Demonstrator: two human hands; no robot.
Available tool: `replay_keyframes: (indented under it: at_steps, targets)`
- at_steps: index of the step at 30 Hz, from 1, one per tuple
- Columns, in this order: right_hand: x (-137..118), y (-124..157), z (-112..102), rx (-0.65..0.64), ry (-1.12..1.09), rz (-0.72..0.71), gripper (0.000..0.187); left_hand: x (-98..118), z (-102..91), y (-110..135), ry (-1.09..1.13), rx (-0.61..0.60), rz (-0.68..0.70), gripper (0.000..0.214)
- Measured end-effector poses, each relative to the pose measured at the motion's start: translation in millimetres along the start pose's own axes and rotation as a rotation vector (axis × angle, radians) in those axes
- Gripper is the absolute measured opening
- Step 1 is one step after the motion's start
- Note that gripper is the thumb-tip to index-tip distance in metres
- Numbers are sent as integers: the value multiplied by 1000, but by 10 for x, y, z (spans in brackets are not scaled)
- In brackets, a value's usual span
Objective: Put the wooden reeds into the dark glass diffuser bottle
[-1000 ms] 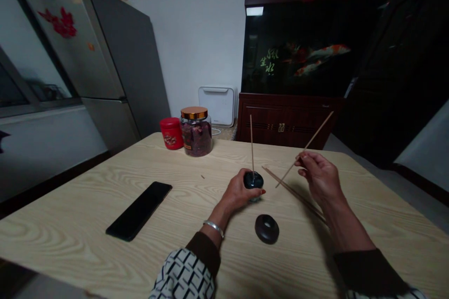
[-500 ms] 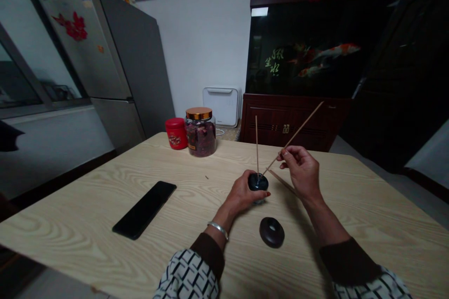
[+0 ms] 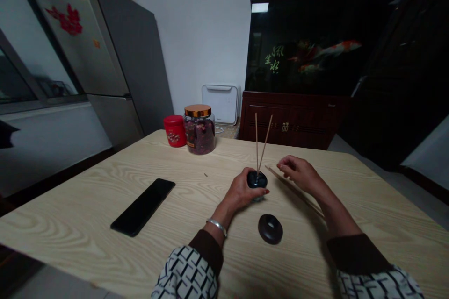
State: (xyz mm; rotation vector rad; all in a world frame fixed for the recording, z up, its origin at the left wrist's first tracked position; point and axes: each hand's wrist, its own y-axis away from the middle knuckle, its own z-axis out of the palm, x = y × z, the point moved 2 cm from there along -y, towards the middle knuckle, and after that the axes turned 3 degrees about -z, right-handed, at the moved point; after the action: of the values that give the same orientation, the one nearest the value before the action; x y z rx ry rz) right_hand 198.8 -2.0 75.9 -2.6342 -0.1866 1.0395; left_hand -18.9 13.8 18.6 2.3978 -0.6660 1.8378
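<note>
My left hand (image 3: 242, 189) is wrapped round a small dark glass bottle (image 3: 257, 179), which stands on the table. Two thin reed sticks (image 3: 265, 142) rise from its mouth and spread apart at the top. To the right, my right hand (image 3: 298, 173) hovers with loosely bent fingers and a gap between thumb and fingertips; nothing shows in it. Beneath that hand, more thin sticks (image 3: 280, 179) lie slanting on the table, partly covered by the wrist. A dark round ring-shaped cap (image 3: 270, 233) with a central hole lies in front of the bottle.
On the wooden table (image 3: 196, 215), a black phone (image 3: 143, 206) lies at left. Towards the back edge stand a red canister (image 3: 174, 131) and a clear jar (image 3: 199, 133) with a copper-coloured lid. A fish tank (image 3: 308, 51) on a cabinet is beyond the table.
My right hand has let go of the second stick, which now leans more upright in the bottle. That hand has moved slightly lower, over the lying sticks. My left hand keeps its hold.
</note>
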Motion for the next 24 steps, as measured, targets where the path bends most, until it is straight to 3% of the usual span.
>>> replay_keyframes:
  at_steps: [4, 7, 16, 24]
  targets:
    - [402, 87, -143, -117, 423, 181, 11, -16, 2, -5, 17, -10, 5, 65]
    - [552, 177, -95, -246, 562, 310, 10, -26, 0, -11, 17, -7, 1, 65]
    - [678, 236, -18, -255, 480, 309, 9, -4, 2, -6, 22, 4, -2, 64]
    - [617, 252, -59, -186, 473, 293, 17, -2, 2, 0, 37, 6, -15, 64]
